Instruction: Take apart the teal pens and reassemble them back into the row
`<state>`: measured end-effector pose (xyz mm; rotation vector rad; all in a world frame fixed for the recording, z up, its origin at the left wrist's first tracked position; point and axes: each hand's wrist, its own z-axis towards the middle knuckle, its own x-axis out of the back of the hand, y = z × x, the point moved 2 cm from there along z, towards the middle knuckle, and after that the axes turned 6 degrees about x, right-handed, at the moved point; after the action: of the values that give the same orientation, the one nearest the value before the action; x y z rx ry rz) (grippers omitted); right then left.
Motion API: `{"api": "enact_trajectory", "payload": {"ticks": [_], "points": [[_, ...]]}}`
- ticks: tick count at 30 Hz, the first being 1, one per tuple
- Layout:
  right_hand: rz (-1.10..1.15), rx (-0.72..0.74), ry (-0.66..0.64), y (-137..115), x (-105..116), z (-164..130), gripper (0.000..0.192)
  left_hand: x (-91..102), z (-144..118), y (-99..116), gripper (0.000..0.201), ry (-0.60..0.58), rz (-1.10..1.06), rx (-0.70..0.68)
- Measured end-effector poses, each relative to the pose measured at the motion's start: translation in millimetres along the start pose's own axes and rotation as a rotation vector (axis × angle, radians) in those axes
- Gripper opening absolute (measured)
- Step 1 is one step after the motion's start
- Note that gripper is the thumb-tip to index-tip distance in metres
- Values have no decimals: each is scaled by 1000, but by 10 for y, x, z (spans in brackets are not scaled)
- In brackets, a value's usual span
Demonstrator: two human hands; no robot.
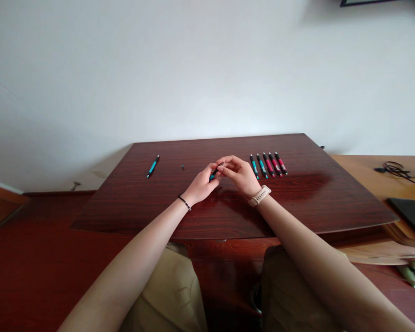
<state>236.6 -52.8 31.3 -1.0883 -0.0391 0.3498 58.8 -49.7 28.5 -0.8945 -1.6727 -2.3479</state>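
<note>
Nearest the camera, the person's knees in tan trousers sit below the bench's [228, 216] front edge, and both bare forearms reach forward over the dark red wood. The left wrist carries a thin black band [184, 201]; the right wrist carries a pale watch [259, 195].

The two hands meet above the middle of the bench. The left hand [202, 184] has its grip closed around the lower end of a teal pen [214, 173], fingers curled about the barrel. The right hand [238, 173] pinches the pen's dark upper end between thumb and fingertips. The pen is held tilted between both hands, just above the bench, not resting on it.

Farther back on the right lies a row of five pens [269, 164], two teal and three red, side by side and near the right hand. On the left, well apart, lies one lone teal pen [152, 166]. Between it and the hands sits a tiny dark part [182, 167], too small to identify.

Beyond the bench stands a white wall [193, 69].
</note>
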Motion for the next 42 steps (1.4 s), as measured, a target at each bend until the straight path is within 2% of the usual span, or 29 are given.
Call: {"api": "enact_trajectory", "payload": {"ticks": [7, 14, 25, 32, 37, 42], "points": [[0, -20, -11, 29, -9, -3, 42, 25, 11, -6, 30, 1, -31, -29], [5, -28, -5, 15, -17, -5, 39, 21, 38, -53, 40, 12, -58, -48], [-235, 5, 180, 124, 49, -12, 38, 72, 19, -17, 50, 3, 83, -35], [-106, -83, 342, 129, 166, 38, 48, 250, 90, -48, 22, 53, 51, -39], [12, -123, 447, 142, 290, 59, 50, 363, 132, -187, 30, 122, -128, 82], [85, -169, 450, 171, 358, 65, 51, 400, 143, -258, 35, 181, -358, 156]]}}
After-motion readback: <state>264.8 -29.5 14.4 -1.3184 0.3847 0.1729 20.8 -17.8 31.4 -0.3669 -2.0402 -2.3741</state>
